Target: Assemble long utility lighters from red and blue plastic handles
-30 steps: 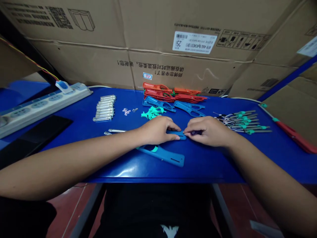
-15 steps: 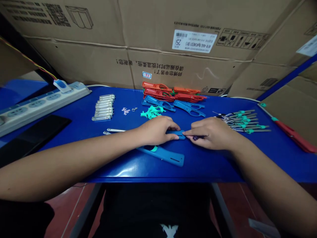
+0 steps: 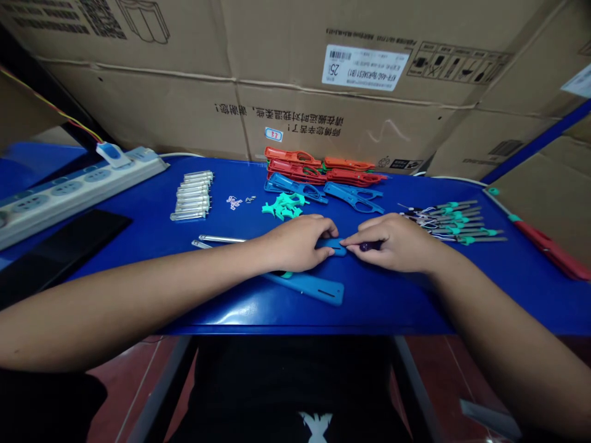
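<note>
My left hand [image 3: 302, 243] is closed around a blue utility lighter [image 3: 339, 247], whose slotted handle end sticks out past the thumb toward the right. The fingertips of my right hand [image 3: 390, 243] pinch at that end of the lighter. Tucked in the right palm is a tool with a dark purple handle [image 3: 370, 246]; its working end is hidden. A second blue lighter [image 3: 318, 289] with a green trigger lies nearer the table edge, partly under my left wrist. Two metal lighter tubes [image 3: 221, 239] stick out left of the wrist.
Orange, red and blue casing halves [image 3: 300, 166] are stacked at the back. Before them lie green triggers [image 3: 284, 206], small clips [image 3: 234, 202] and clear fuel tanks [image 3: 191, 197]. Wired metal tubes [image 3: 457, 221] and a red lighter [image 3: 549, 246] lie right; a power strip [image 3: 78, 184] and black phone [image 3: 69, 252] left.
The view has tilted slightly, so the table appears a little higher. Both hands stay at the lighter's end, with the right fingertips barely shifted.
</note>
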`<state>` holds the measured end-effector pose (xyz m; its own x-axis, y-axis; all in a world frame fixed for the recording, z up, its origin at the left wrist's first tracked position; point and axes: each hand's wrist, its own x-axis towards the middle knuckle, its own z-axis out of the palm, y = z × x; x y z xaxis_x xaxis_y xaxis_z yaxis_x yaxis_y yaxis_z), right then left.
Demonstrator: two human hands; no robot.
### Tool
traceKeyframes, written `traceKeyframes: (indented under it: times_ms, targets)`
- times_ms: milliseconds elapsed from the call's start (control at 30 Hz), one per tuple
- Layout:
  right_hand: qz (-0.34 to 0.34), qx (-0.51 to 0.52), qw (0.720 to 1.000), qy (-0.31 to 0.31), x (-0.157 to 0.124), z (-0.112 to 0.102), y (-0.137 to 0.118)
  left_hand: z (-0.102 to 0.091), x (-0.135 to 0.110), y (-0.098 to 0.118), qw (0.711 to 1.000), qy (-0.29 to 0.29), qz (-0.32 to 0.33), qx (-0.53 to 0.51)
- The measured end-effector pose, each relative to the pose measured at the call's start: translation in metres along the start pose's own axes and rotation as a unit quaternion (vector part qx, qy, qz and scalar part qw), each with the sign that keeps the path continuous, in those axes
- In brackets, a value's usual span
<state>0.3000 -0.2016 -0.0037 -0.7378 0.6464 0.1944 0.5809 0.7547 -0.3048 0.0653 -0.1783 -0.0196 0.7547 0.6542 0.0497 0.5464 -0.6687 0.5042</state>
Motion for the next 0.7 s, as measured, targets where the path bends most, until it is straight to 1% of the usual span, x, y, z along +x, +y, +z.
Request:
traceKeyframes:
  times_ms: [133,233,300,433,500,567,700]
  targets:
    - [-0.006,-0.001,0.999,0.032,0.000,-0.001,0.003,-0.001,0.000,0.001,1.000,-0.016,0.000,0.003]
    - [-0.007,-0.027,1.000,0.002,-0.001,-0.001,0.003,-0.003,0.001,0.001,1.000,-0.020,0.010,0.012]
    - [-0.012,-0.073,0.997,-0.023,-0.002,-0.001,0.001,-0.003,0.001,0.001,1.000,-0.021,0.013,0.012]
    - [-0.040,-0.204,0.977,-0.052,-0.003,-0.003,-0.007,-0.003,0.001,0.001,1.000,-0.027,0.005,0.011]
    - [-0.052,-0.245,0.966,-0.057,-0.003,-0.003,-0.012,-0.003,0.001,0.002,1.000,-0.027,0.003,0.014]
    - [-0.053,-0.261,0.962,-0.059,-0.002,-0.003,-0.014,-0.003,0.001,0.002,0.999,-0.026,0.003,0.021]
    - [-0.054,-0.253,0.963,-0.070,-0.001,-0.001,-0.016,-0.003,0.001,0.003,0.999,-0.024,0.005,0.028]
